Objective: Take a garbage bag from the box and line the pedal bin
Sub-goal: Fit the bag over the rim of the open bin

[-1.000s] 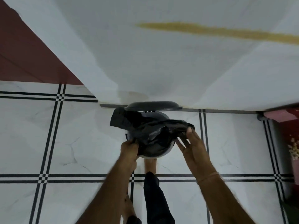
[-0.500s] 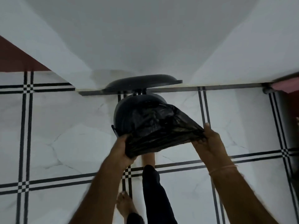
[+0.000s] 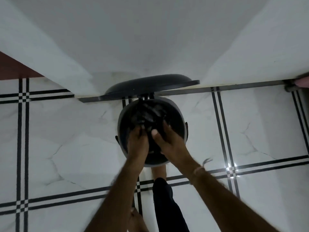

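Now the bag (image 3: 147, 114) is being gripped inside the bin (image 3: 179, 114) by the left hand (image 3: 138, 143) and right hand (image 3: 168, 141), fingers closed on it.

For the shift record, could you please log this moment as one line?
stage: pushing black plastic garbage bag into round grey pedal bin | lid: open | left hand, right hand: inside bin | rim: unlined

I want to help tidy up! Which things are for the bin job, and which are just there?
For the job:
garbage bag
pedal bin
bin lid
left hand
right hand

Just there:
tiled floor
white wall
pink thing at right edge
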